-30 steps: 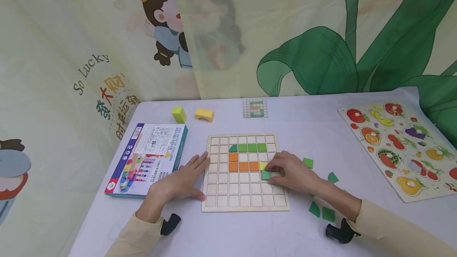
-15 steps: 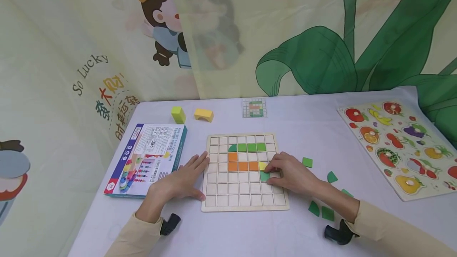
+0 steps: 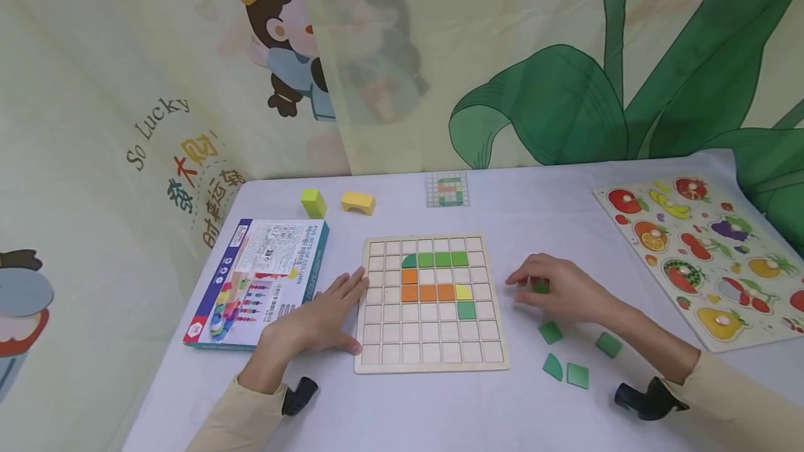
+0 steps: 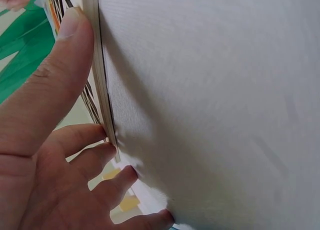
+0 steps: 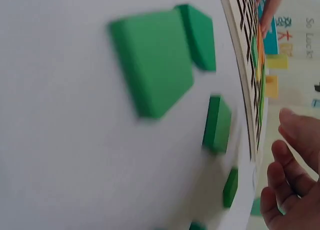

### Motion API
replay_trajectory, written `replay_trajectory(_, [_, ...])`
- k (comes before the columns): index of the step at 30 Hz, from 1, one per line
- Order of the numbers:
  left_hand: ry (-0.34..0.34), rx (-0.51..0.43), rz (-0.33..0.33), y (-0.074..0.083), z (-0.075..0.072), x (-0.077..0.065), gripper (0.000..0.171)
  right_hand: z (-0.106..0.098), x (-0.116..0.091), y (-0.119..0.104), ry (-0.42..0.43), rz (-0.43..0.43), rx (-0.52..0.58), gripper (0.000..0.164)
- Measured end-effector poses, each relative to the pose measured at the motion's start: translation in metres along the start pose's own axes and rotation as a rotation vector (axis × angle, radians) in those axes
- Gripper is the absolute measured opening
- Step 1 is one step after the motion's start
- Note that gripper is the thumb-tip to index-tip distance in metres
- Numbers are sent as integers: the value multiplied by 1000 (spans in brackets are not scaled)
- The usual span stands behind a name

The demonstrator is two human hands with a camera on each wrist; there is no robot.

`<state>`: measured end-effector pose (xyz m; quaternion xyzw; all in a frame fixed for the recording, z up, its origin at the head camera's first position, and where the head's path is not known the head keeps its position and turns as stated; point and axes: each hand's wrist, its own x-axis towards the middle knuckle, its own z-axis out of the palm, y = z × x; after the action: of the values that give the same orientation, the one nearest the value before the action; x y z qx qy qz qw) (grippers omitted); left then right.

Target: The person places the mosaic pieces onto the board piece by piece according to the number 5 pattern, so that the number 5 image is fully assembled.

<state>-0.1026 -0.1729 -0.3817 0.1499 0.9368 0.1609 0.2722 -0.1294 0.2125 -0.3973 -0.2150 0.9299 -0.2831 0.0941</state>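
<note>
Head view: ten tiles point(image 3: 428, 292) sit on the board point(image 3: 391, 333), a pattern only part laid, judging by the card point(image 3: 448, 190). Five loose tiles point(image 3: 578, 376) remain on the table point(image 3: 440, 410). The left hand point(image 3: 323, 316) steadies the board, fingers extended; the right hand point(image 3: 562, 284), relaxed and empty, nears one.

Grid board point(image 3: 391, 353): left edge blocked by left hand point(image 3: 320, 316), front edge freely reached, right side obstructed by right hand point(image 3: 568, 291), green tiles point(image 3: 578, 376).
</note>
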Motion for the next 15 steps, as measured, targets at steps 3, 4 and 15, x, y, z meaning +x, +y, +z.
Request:
replay_trajectory(3, [-4,2,9,0,-1,0,104,-10,-12,13,-46,2,8,26])
replay_trajectory(4, [-5,3,8,0,-1,0,104,-12,-16,18,-64,-5,11,26])
replay_trajectory(15, [-8,-2,-6,2,-1,1,104,-12,-48,45,-155,-74,9,29])
